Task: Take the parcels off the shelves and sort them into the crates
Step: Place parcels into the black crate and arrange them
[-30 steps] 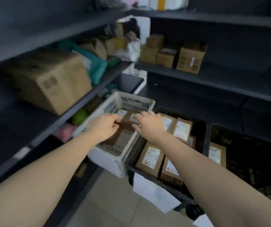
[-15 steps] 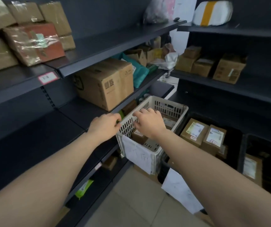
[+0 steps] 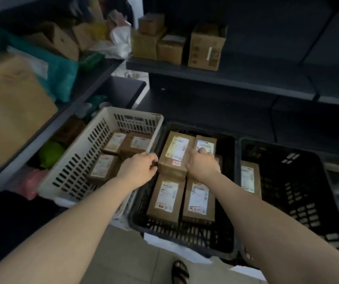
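A black crate [image 3: 185, 238] holds labelled brown parcels, with a white crate [image 3: 72, 171] to its left. The left hand [image 3: 138, 171] curls against the left edge of the rear parcel [image 3: 174, 148], grip unclear. The right hand [image 3: 202, 165] rests relaxed fingers on the neighbouring parcel [image 3: 206, 142] just right of it

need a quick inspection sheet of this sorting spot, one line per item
surface: tiled floor under three crates
job's things: white crate holds three parcels; middle black crate at least four; right black crate one
clutter: teal bag, cardboard boxes on shelves
hands: left hand curled at white crate's rim, grip unclear; right hand rests on middle crate's parcels
cables: nothing seen
surroundings: sandalled foot at bottom edge
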`<state>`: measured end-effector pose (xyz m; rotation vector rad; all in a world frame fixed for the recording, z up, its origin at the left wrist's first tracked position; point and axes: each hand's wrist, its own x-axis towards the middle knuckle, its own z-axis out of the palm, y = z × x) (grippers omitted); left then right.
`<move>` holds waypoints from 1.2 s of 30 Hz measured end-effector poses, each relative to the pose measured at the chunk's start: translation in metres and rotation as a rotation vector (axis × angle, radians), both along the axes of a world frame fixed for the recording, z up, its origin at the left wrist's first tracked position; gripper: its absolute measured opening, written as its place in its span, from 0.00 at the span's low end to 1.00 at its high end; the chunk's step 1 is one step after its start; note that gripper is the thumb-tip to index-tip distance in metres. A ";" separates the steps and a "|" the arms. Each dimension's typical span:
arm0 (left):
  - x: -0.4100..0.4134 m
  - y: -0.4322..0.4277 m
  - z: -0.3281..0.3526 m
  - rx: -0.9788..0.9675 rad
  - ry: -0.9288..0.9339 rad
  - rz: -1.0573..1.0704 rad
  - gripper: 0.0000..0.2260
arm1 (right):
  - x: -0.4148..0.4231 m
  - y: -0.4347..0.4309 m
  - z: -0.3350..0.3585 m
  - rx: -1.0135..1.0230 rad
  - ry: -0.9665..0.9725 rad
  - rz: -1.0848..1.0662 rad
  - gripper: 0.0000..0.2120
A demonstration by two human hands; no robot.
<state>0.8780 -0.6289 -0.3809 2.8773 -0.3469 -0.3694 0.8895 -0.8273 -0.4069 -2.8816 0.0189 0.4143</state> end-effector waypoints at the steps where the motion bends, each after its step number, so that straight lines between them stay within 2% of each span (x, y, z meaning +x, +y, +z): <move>1: 0.016 -0.016 -0.013 -0.001 0.028 -0.011 0.12 | 0.012 -0.015 -0.013 -0.006 0.045 -0.043 0.23; 7: 0.086 -0.083 -0.091 0.019 0.156 -0.090 0.18 | 0.075 -0.069 -0.091 -0.015 0.157 -0.264 0.26; 10: 0.110 -0.100 -0.131 -0.031 0.253 -0.080 0.20 | 0.098 -0.065 -0.126 0.066 0.196 -0.400 0.38; 13: 0.129 -0.116 -0.162 -0.197 0.325 0.070 0.22 | 0.119 -0.051 -0.155 0.168 0.237 -0.513 0.51; 16: 0.143 -0.127 -0.184 -0.368 0.337 0.212 0.23 | 0.129 -0.045 -0.172 0.184 0.209 -0.562 0.55; 19: 0.154 -0.130 -0.197 -0.478 0.354 0.335 0.20 | 0.126 -0.051 -0.173 0.156 0.205 -0.562 0.54; 25: 0.151 -0.132 -0.190 -0.458 0.432 0.235 0.17 | 0.098 -0.063 -0.151 -0.187 0.075 -0.398 0.50; 28: 0.151 -0.136 -0.185 -0.454 0.449 0.217 0.18 | 0.095 -0.049 -0.150 -0.285 0.013 -0.329 0.44; 31: 0.150 -0.138 -0.188 -0.442 0.431 0.163 0.18 | 0.095 -0.035 -0.157 -0.228 0.049 -0.234 0.32; 33: 0.149 -0.137 -0.192 -0.389 0.388 0.100 0.18 | 0.094 -0.037 -0.159 -0.140 -0.014 -0.180 0.24; 34: 0.148 -0.138 -0.193 -0.366 0.366 0.080 0.18 | 0.092 -0.040 -0.160 -0.067 -0.031 -0.153 0.24; 36: 0.146 -0.141 -0.195 -0.356 0.341 0.067 0.19 | 0.085 -0.045 -0.165 0.076 0.015 -0.085 0.30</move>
